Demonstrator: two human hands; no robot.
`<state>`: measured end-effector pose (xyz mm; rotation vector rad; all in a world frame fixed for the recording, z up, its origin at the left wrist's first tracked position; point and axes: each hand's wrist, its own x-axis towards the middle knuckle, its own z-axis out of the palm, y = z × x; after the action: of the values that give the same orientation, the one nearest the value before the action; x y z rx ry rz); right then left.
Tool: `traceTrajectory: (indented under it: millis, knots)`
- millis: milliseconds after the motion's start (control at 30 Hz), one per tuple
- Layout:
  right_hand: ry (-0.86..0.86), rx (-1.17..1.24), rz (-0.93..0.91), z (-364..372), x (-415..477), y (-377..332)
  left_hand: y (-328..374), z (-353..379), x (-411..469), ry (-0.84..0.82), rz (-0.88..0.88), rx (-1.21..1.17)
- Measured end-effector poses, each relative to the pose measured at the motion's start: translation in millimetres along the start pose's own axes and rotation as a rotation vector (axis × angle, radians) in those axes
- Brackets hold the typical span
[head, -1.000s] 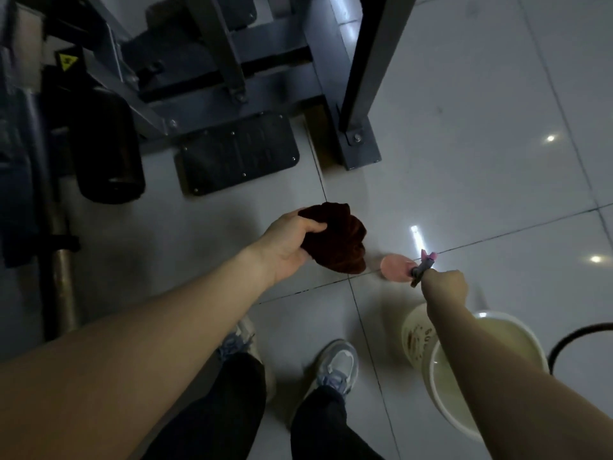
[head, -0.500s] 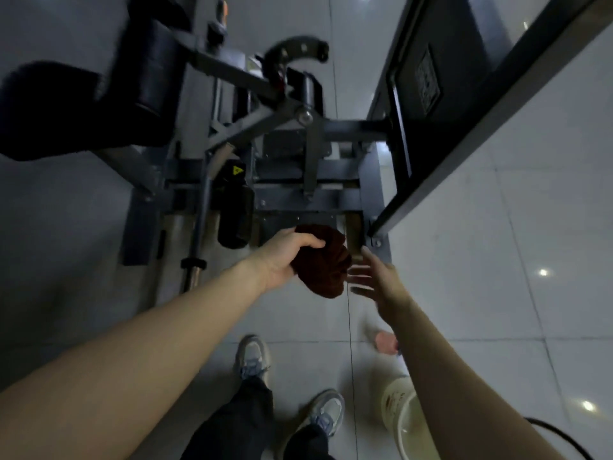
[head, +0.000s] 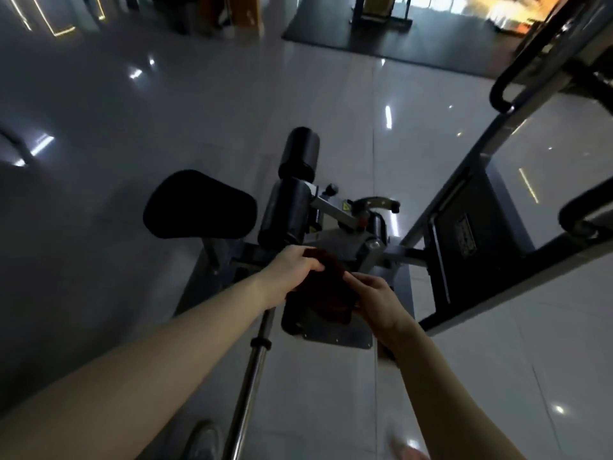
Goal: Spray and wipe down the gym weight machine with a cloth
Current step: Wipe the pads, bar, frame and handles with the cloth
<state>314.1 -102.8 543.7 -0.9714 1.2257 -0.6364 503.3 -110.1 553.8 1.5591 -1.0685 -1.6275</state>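
A dark red cloth hangs bunched between both hands above the weight machine. My left hand grips its upper left part with curled fingers. My right hand holds its right side, fingers tucked into the folds. The grey weight machine stands just beyond, with a black seat pad, two black roller pads and a chrome bar running down toward me. No spray bottle is plainly seen; a blurred pink shape shows at the bottom edge.
The machine's tall dark frame and weight stack shroud rise on the right, with black handles near the top. A black foot plate lies under the hands. Glossy tiled floor spreads left and behind; a dark mat lies far back. My shoe is at the bottom.
My right hand let go of the pink spray bottle by the bucket, rose and took hold of the cloth. The view lifted from the floor up to the whole machine.
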Motion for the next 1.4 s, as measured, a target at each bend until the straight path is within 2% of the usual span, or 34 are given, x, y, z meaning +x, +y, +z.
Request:
traceTrajectory:
  millis: [100,167,267,367,433,533,700,833,967,1133,1300,1400]
  knots:
    - [0.102,0.069,-0.023,58.7,12.9,-25.5,17.0,-64.3,-1.5,0.091,0.085,0.169]
    - [0.168,0.151,-0.055,84.4,19.8,-39.4,27.3,-102.5,-2.2,0.133,0.104,0.195]
    - [0.220,0.219,-0.095,112.1,20.8,-56.6,39.4,-144.2,-2.9,0.053,0.045,0.141]
    - [0.237,0.281,-0.140,120.0,20.3,-68.3,48.6,-153.4,-1.2,-0.080,0.027,0.046]
    - [0.208,0.328,-0.146,116.6,17.7,-73.1,54.9,-150.1,0.1,-0.117,0.000,-0.033]
    - [0.070,0.350,-0.087,106.8,15.8,-80.8,69.9,-146.8,4.0,-0.215,-0.075,-0.074]
    - [-0.175,0.361,-0.044,90.5,18.7,-86.6,86.4,-145.3,15.0,-0.373,0.015,0.029]
    - [-0.192,0.158,0.109,97.5,38.4,-85.0,82.6,-146.4,32.8,-0.281,0.024,0.244]
    - [-0.008,0.172,0.178,102.0,62.4,-65.0,59.9,-158.3,62.5,-0.213,-0.078,0.393]
    - [0.423,0.229,0.143,88.8,98.4,-48.8,45.7,-205.6,140.2,-0.042,-0.144,0.453]
    - [0.788,-0.097,0.065,119.8,148.2,-49.5,54.6,-231.7,239.6,-0.007,-0.106,0.584]
    - [0.879,-0.264,0.126,150.4,180.9,-42.8,69.2,-227.8,272.5,-0.054,-0.081,0.636]
